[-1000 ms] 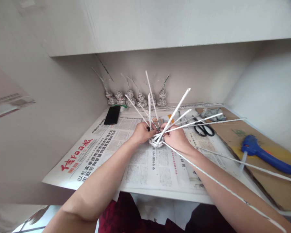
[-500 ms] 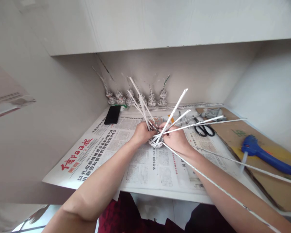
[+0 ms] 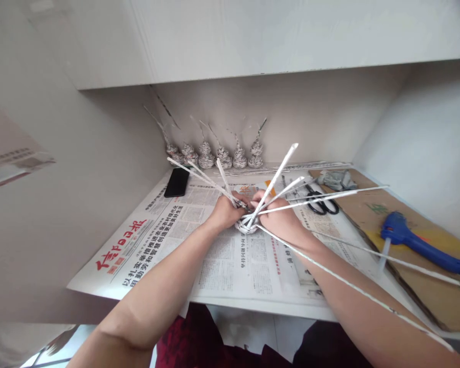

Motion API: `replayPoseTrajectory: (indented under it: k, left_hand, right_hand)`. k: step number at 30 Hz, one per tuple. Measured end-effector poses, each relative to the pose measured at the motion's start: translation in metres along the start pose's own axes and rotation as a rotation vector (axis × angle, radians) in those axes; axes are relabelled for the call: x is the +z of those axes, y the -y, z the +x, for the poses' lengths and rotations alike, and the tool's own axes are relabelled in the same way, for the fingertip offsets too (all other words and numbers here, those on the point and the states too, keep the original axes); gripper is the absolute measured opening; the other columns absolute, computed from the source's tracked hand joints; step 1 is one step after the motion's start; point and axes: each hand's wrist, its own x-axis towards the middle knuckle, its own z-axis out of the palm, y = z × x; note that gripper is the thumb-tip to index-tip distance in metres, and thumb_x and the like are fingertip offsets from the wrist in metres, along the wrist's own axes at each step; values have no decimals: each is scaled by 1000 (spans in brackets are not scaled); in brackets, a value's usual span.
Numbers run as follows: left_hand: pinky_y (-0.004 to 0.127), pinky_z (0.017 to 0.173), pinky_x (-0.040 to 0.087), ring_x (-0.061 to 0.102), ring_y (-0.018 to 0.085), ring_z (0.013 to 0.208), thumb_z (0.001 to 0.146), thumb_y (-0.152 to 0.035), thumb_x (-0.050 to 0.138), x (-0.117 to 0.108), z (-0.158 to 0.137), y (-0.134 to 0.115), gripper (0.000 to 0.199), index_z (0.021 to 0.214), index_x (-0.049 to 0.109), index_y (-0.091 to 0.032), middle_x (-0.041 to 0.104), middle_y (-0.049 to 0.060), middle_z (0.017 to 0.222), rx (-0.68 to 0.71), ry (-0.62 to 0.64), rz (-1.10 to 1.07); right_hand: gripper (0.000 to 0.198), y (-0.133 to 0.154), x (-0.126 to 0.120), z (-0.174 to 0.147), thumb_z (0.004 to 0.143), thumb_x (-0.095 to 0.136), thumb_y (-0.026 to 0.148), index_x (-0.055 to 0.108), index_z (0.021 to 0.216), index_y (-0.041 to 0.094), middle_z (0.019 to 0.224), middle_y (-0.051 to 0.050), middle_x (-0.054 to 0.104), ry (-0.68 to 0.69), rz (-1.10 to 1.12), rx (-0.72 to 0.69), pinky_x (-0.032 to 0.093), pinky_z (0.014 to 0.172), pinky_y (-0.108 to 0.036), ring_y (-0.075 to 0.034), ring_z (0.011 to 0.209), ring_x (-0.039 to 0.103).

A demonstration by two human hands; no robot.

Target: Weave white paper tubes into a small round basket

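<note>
Between my hands is a small round piece woven from rolled paper strips (image 3: 246, 225), resting low over the newspaper (image 3: 222, 266). My left hand (image 3: 229, 210) grips its left side, fingers curled around the rim. On the right side, my right hand (image 3: 274, 210) is closed on the weave, its fingertips partly hidden behind the strips. Several white paper strips (image 3: 276, 174) stick out from the piece, fanned up, left and right. One long strip (image 3: 325, 271) trails from it across my right forearm toward the lower right.
Several woven gourd shapes (image 3: 223, 156) stand along the back wall. A black phone (image 3: 177, 182) lies at left. Black-handled scissors (image 3: 322, 203) are right of my hands. Farther right, a blue glue gun (image 3: 421, 245) rests on cardboard (image 3: 425, 301). Loose paper strips (image 3: 291, 168) lie at the back.
The strips on the left of the piece have swung down and outward to the left; before, they stood more upright. Both hands stay nearly in place on the weave.
</note>
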Motion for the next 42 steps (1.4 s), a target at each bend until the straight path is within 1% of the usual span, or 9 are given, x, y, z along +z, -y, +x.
replayPoseTrajectory:
  k: [3,6,11,17,23,26,30,36,42]
  left_hand:
    - [26,78,47,61,14,78,62,-5,62,1,-1,0,18,73,71,-16,68,2,78,12,7,-1]
    - [26,79,47,61,15,80,63,-6,61,1,-1,2,19,74,71,-16,68,2,80,29,27,7]
    - [26,77,48,61,15,78,62,-6,61,2,0,3,17,73,70,-16,68,2,79,5,9,-6]
    - [26,75,48,61,15,75,61,-5,60,1,1,2,18,72,69,-16,69,1,76,-4,-21,23]
    - [23,68,46,60,13,69,60,-6,58,-1,1,5,15,70,65,-15,66,-1,71,-44,-49,-30]
    - [22,63,45,57,12,64,60,-6,57,-1,1,6,12,67,61,-15,64,-1,67,-55,-50,-104]
    - [22,61,44,56,11,63,59,-5,57,0,1,4,11,65,59,-15,62,-2,65,-65,-90,-148]
    - [21,63,47,59,11,64,58,-4,59,-1,2,3,17,70,63,-15,65,-1,67,-107,-105,-139]
    - [24,67,50,62,13,67,61,-6,60,-1,2,2,20,77,68,-14,70,2,74,-120,-93,-101]
  right_hand:
    - [13,-7,2,3,83,54,24,61,93,23,81,-3,69,100,-73,110,41,61,-26,-18,70,61]
    - [10,-14,5,5,83,52,24,62,86,24,81,-2,70,159,-54,90,41,59,-25,-17,69,61]
    - [15,-8,0,2,82,53,24,63,92,25,83,-3,70,56,-136,125,41,59,-27,-19,72,62]
    - [20,6,-6,-2,79,56,23,69,94,27,77,-3,69,-33,-257,75,43,63,-29,-21,71,62]
    - [22,5,-3,-3,78,58,23,72,95,24,88,-7,69,-121,-316,7,47,77,-32,-23,85,61]
    - [23,7,-2,-3,78,58,20,72,95,23,91,-8,69,-109,-296,-36,47,82,-35,-24,90,60]
    - [20,12,-3,-4,77,58,20,72,92,23,87,-9,69,-84,-295,-43,47,81,-38,-26,90,59]
    - [19,16,-2,-5,79,56,18,70,91,24,88,-7,70,-77,-303,-102,46,82,-35,-25,95,58]
    - [22,12,3,-7,81,55,24,70,96,23,84,-8,71,-48,-294,0,45,71,-33,-24,78,63]
